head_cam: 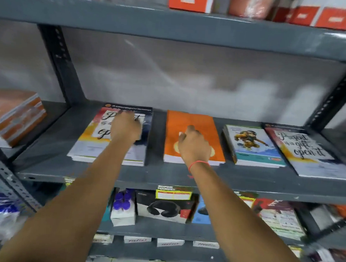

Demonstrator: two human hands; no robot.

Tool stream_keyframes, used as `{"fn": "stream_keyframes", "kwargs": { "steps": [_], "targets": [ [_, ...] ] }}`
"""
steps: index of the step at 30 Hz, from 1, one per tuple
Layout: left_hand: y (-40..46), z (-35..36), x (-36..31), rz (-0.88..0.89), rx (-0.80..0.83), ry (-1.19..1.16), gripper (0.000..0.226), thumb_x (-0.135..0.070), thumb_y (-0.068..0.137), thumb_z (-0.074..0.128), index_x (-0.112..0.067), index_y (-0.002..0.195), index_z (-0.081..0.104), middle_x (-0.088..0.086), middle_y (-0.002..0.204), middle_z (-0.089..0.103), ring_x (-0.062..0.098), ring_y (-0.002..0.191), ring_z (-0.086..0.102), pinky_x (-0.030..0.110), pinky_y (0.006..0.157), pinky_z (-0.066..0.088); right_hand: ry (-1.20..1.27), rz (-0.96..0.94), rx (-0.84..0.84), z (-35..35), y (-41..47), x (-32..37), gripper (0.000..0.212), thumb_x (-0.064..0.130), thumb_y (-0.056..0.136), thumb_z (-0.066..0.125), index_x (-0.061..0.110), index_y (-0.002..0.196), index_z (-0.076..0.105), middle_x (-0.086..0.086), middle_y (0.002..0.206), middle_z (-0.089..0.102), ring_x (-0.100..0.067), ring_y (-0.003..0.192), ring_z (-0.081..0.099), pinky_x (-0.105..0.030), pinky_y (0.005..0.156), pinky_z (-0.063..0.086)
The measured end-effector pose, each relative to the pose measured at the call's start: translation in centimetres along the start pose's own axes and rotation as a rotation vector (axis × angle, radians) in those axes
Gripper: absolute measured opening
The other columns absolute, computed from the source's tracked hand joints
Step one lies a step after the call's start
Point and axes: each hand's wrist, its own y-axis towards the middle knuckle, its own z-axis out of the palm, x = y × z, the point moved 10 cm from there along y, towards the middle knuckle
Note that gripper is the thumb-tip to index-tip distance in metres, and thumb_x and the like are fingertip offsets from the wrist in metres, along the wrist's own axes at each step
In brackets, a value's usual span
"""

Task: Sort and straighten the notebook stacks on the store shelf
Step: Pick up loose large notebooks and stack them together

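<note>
Shelf: we face a grey metal shelf carrying four notebook stacks in a row.
Left hand: our left hand lies on the lettered-cover stack at about 10 o'clock from frame centre; its fingers are blurred, so we cannot tell whether they are spread or closed.
Right hand: our right hand rests on the orange stack just past centre, fingers curled loosely together, gripping nothing that we can see.
Wrist: a red thread band circles it.
Other stacks: an astronaut-cover stack at 3 o'clock, with a second lettered stack beside it, angled.
Far left: a brown-orange pile at 9 o'clock.
</note>
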Motion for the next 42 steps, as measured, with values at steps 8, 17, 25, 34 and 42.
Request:
{"fn": "stream_keyframes", "kwargs": {
  "steps": [8, 17, 25, 34, 42],
  "targets": [
    [-8.4, 13.7, -20.0, 0.133, 0.287, -0.282, 0.027, -0.013, 0.087, 0.047, -0.001, 0.097, 0.069, 0.021, 0.111, 0.068, 0.032, 0.106, 0.061, 0.03, 0.083, 0.042, -0.029, 0.212, -0.1, -10.0, 2.1, -18.8, 0.03, 0.02, 0.093, 0.039, 0.005, 0.115, 0.053, -0.021, 0.112, 0.065, -0.039, 0.103, 0.061, -0.038, 0.074, 0.047],
    [-19.9, 27.6, -34.3, 0.108, 0.62, -0.438, 0.026, -0.007, 0.087, 0.046, 0.0, 0.077, 0.069, 0.023, 0.095, 0.067, 0.028, 0.086, 0.06, 0.026, 0.067, 0.037, -0.108, 0.549, 0.047, -15.3, 1.4, -39.4, 0.033, 0.011, 0.092, 0.034, 0.002, 0.119, 0.051, -0.02, 0.124, 0.058, -0.037, 0.114, 0.055, -0.04, 0.088, 0.045],
    [-22.1, 33.9, -35.7, -0.076, 0.744, -0.423, 0.036, -0.009, 0.086, 0.046, 0.001, 0.12, 0.055, 0.024, 0.119, 0.062, 0.037, 0.108, 0.059, 0.042, 0.087, 0.05, -0.334, 0.347, 0.411, -11.4, 1.9, -46.7, 0.054, 0.038, 0.096, 0.026, 0.022, 0.147, 0.016, 0.003, 0.159, 0.009, -0.03, 0.146, -0.002, -0.052, 0.116, 0.007],
    [-21.5, 34.8, -34.8, -0.301, 0.605, -0.621, 0.031, 0.003, 0.086, 0.043, 0.004, 0.113, 0.056, 0.023, 0.112, 0.061, 0.025, 0.077, 0.05, 0.024, 0.054, 0.035, -0.197, 0.391, 0.138, -14.9, 3.5, -47.6, 0.039, 0.023, 0.096, 0.03, 0.004, 0.117, 0.055, -0.018, 0.125, 0.056, -0.034, 0.116, 0.05, -0.043, 0.098, 0.041],
    [-20.9, 36.4, -33.9, -0.409, 0.644, -0.589, 0.013, 0.003, 0.085, 0.043, -0.003, 0.079, 0.054, 0.009, 0.071, 0.048, 0.018, 0.057, 0.04, 0.022, 0.044, 0.026, -0.084, 0.727, 0.177, -16.2, 3.4, -52.7, 0.042, 0.018, 0.095, 0.038, -0.006, 0.129, 0.042, -0.024, 0.135, 0.047, -0.035, 0.126, 0.043, -0.039, 0.104, 0.036]
  ]
}}
